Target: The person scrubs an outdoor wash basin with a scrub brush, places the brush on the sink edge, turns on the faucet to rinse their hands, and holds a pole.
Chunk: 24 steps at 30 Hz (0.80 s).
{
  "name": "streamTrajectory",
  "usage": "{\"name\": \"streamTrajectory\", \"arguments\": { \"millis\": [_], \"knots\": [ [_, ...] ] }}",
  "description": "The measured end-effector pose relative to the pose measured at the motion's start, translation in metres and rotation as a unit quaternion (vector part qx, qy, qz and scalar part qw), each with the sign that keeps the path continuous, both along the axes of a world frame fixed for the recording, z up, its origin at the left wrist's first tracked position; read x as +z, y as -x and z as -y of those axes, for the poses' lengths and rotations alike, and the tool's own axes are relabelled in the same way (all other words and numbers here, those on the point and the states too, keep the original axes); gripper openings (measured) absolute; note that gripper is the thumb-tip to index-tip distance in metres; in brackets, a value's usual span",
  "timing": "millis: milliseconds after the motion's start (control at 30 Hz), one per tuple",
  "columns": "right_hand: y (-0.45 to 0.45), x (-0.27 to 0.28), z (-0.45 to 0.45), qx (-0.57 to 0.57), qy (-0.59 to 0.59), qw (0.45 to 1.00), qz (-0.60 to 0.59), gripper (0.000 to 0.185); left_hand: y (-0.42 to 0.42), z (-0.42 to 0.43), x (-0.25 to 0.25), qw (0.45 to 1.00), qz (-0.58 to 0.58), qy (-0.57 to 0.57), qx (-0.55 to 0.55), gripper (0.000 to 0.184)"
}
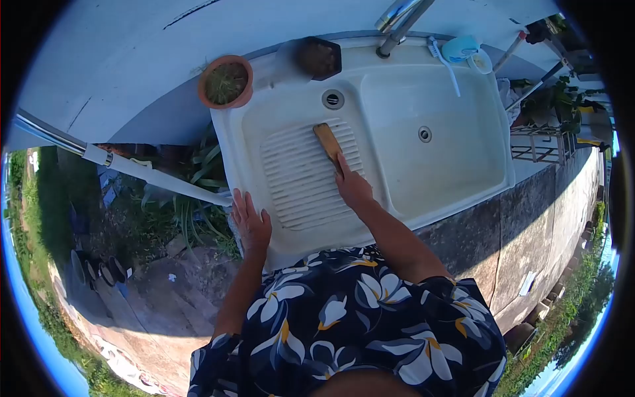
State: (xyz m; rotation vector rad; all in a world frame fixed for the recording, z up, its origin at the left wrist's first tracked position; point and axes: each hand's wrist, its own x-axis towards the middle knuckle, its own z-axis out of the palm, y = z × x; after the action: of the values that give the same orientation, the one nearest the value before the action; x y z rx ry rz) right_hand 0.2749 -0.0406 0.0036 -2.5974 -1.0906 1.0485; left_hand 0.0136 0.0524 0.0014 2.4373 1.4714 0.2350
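My right hand is wrapped round the lower end of a wooden brush, which lies against the ribbed washboard area of a white sink. The brush slants up and to the left from my fingers; its underside is hidden. At the sink's left front edge rests my left hand, its fingers spread and nothing in it. To the right of the ribbed part is a deeper basin with a drain.
A potted plant and a dark pot stand along the back rim. Behind the basin rise a faucet, a white-handled brush and a light blue container. A white pipe runs at the left.
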Motion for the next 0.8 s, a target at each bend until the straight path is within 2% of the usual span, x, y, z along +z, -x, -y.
{"name": "streamTrajectory", "arguments": {
  "millis": [33,100,200,267,467,600,667,733,800],
  "knots": [
    [0.0,-0.005,0.009,-0.006,-0.005,1.0,-0.01,0.055,0.001,0.002,-0.001,1.0,0.017,0.008,-0.001,0.065],
    [0.004,0.02,0.041,0.099,0.022,0.995,-0.007,0.054,0.001,0.002,0.002,0.999,0.026,0.02,0.009,0.064],
    [0.015,0.033,0.084,0.139,0.052,0.989,-0.021,0.054,0.0,-0.003,-0.003,0.998,0.047,0.028,0.011,0.062],
    [0.023,0.033,0.07,0.171,0.064,0.983,-0.025,0.055,0.003,0.0,-0.006,0.998,0.038,0.038,0.021,0.058],
    [0.057,0.011,-0.054,0.241,0.039,0.97,0.013,0.054,0.003,-0.001,-0.009,0.998,0.019,0.043,0.03,0.059],
    [0.067,0.002,-0.084,0.171,0.0,0.985,0.014,0.053,0.001,0.001,-0.004,0.999,0.021,0.023,0.026,0.057],
    [0.07,0.002,-0.071,0.148,-0.008,0.989,0.019,0.053,0.002,0.001,-0.003,0.999,0.032,0.03,0.022,0.057],
    [0.075,0.017,-0.026,0.235,0.007,0.972,0.007,0.054,0.003,-0.004,-0.004,0.998,0.042,0.038,0.019,0.058],
    [0.076,0.031,0.026,0.286,0.031,0.958,-0.014,0.055,0.006,-0.004,-0.006,0.989,0.136,0.039,0.044,0.062]
  ]
}}
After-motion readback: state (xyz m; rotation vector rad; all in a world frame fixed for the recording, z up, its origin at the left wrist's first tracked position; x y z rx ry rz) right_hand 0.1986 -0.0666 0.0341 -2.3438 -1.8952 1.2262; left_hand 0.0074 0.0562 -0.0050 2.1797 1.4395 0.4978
